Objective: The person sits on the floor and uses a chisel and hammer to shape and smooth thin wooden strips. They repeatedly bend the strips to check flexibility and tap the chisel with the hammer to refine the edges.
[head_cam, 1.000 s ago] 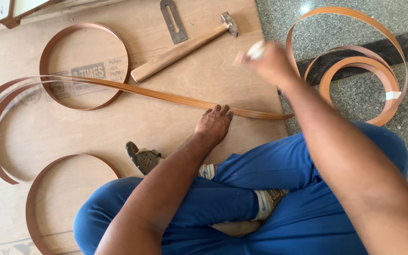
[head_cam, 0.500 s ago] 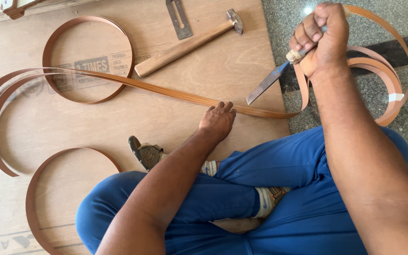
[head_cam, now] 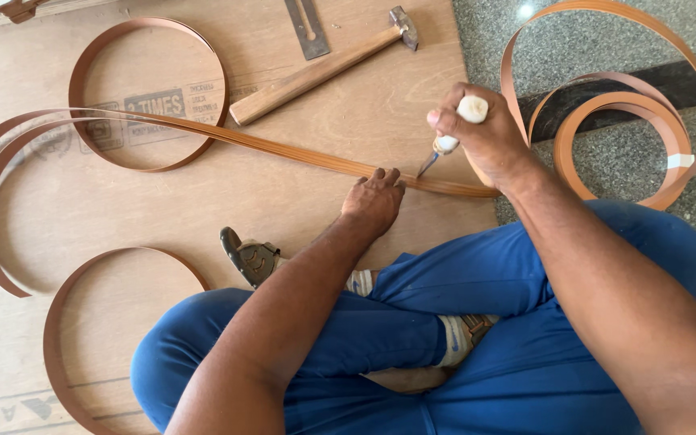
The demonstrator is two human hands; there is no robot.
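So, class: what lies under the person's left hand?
The left hand presses a brown edge-banding strip flat onto the plywood sheet. Beside it, the right hand holds a white-handled chisel with its tip at the strip. The stretch beneath the fingers is covered.

I have a single view, from the camera on the person's head, and it looks steeply down over the crossed legs onto the plywood board [head_cam: 203, 209] on the floor. It sits close: the forearms fill the lower frame, with the left hand [head_cam: 374, 203] and right hand [head_cam: 477, 133] near the middle. The stone floor [head_cam: 598, 44] shows along the right edge.
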